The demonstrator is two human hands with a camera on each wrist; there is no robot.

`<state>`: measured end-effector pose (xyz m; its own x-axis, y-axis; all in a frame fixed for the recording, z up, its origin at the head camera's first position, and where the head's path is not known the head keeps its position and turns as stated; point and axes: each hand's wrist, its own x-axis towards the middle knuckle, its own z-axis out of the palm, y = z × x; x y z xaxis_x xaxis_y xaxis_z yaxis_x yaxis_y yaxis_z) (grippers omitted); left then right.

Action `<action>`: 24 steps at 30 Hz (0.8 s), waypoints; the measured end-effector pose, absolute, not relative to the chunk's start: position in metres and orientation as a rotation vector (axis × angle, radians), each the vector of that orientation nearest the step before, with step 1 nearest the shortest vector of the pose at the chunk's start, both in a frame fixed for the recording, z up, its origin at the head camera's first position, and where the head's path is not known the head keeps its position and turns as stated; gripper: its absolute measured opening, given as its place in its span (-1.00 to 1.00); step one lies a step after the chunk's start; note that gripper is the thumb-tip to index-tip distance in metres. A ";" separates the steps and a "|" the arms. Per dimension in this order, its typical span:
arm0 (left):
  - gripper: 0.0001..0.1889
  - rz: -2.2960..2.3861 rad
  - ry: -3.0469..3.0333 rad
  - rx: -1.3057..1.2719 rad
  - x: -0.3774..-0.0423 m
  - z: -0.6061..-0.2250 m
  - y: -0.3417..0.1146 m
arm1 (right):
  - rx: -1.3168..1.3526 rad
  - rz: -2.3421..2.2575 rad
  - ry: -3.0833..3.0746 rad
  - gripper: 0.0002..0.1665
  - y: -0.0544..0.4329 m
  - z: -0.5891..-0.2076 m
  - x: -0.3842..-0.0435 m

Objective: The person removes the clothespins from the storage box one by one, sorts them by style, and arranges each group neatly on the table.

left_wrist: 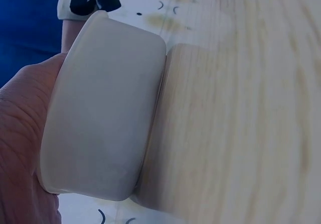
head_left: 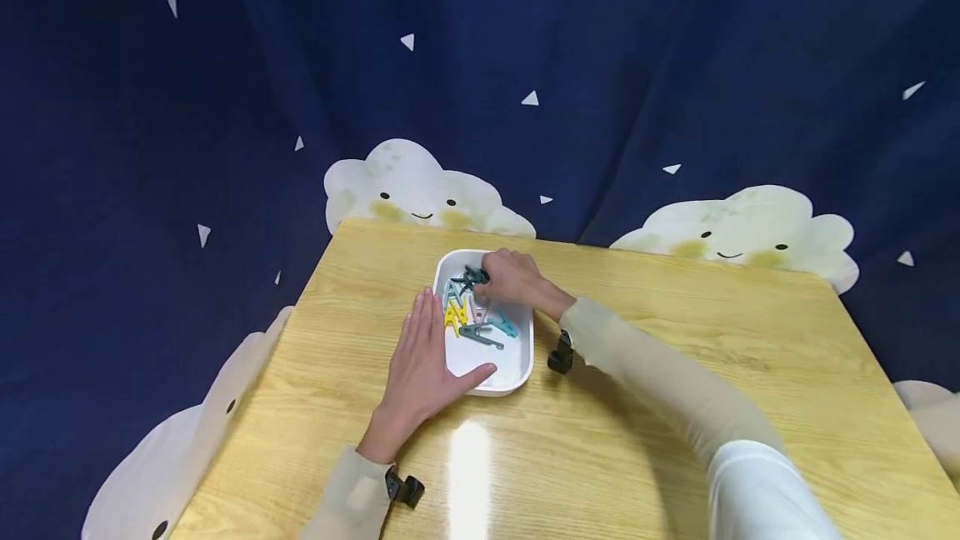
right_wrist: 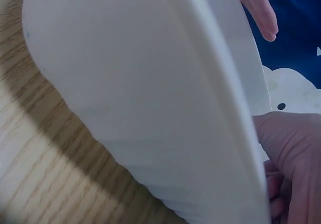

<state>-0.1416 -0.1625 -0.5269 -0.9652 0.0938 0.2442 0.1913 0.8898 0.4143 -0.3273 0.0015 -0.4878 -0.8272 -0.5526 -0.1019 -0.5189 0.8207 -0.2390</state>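
Observation:
A white plastic box (head_left: 510,369) stands on the table with several clothespins inside. My left hand (head_left: 422,361) lies along its left wall, fingers straight and thumb reaching over the near rim; the left wrist view shows the palm side beside the box wall (left_wrist: 103,108). Over the far right rim, my right hand (head_left: 512,275) reaches in with curled fingers and pinches a dark green clothespin (head_left: 472,277). Nearer lie a yellow clothespin (head_left: 454,315), a grey-blue clothespin (head_left: 480,335), a teal one and a pale pink one. The right wrist view mostly shows the box's outer wall (right_wrist: 115,83).
The wooden table (head_left: 637,457) extends around the box. A dark blue curtain (head_left: 480,90) with white clouds and triangles hangs behind the table's far edge and along its left. Small black cameras are strapped to both wrists.

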 end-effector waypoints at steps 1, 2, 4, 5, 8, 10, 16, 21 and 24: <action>0.43 -0.656 -2.835 -0.222 -0.142 -0.527 -0.162 | -0.838 -0.306 2.835 -0.60 0.002 -0.489 -0.328; 0.43 -0.658 -2.832 -0.224 -0.142 -0.528 -0.162 | -0.835 -0.318 2.829 -0.64 0.002 -0.490 -0.328; 0.43 -0.655 -2.829 -0.227 -0.143 -0.528 -0.161 | -0.837 -0.334 2.821 -0.72 0.002 -0.493 -0.328; 0.43 -0.651 -2.830 -0.225 -0.143 -0.528 -0.161 | -0.845 -0.343 2.817 -0.75 0.003 -0.494 -0.328; 0.42 -0.651 -2.840 -0.216 -0.144 -0.527 -0.161 | -0.900 -0.377 2.795 -0.70 0.004 -0.496 -0.329; 0.42 -0.652 -2.847 -0.215 -0.144 -0.526 -0.162 | -0.971 -0.382 2.773 -0.66 0.005 -0.497 -0.330; 0.42 -0.658 -2.842 -0.228 -0.144 -0.526 -0.162 | -1.183 -0.335 2.655 -0.49 0.011 -0.492 -0.332; 0.42 -0.652 -2.827 -0.224 -0.144 -0.527 -0.162 | -1.147 -0.383 2.597 -0.28 0.013 -0.483 -0.330; 0.42 -0.646 -2.824 -0.218 -0.143 -0.527 -0.163 | -1.177 -0.348 2.584 -0.40 0.013 -0.483 -0.330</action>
<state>-0.1435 -0.1628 -0.5271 -0.9611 0.0918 0.2603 0.1958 0.8914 0.4086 -0.3304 0.0126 -0.4830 -0.6291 -0.7623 -0.1521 -0.6949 0.6392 -0.3294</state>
